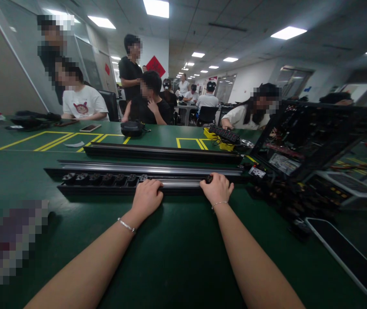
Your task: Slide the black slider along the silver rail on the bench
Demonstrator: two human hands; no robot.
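Note:
A long black power strip rail point(106, 182) lies across the green table in front of me, with several black socket modules point(101, 178) seated in its left half. My left hand point(147, 197) rests on the rail's front edge beside the last seated module, fingers curled over it. My right hand point(217, 188) grips the rail farther right and pinches a small black socket module point(208, 178) at the channel. A bracelet circles each wrist.
Two more long rails point(157, 168) point(160, 152) lie behind. A black rack of parts point(302, 137) stands at right, and a flat tray point(347, 253) lies at the near right. Yellow trays of modules point(224, 137), a phone point(90, 127) and a pouch point(132, 128) sit farther back. Several people sit or stand across the table.

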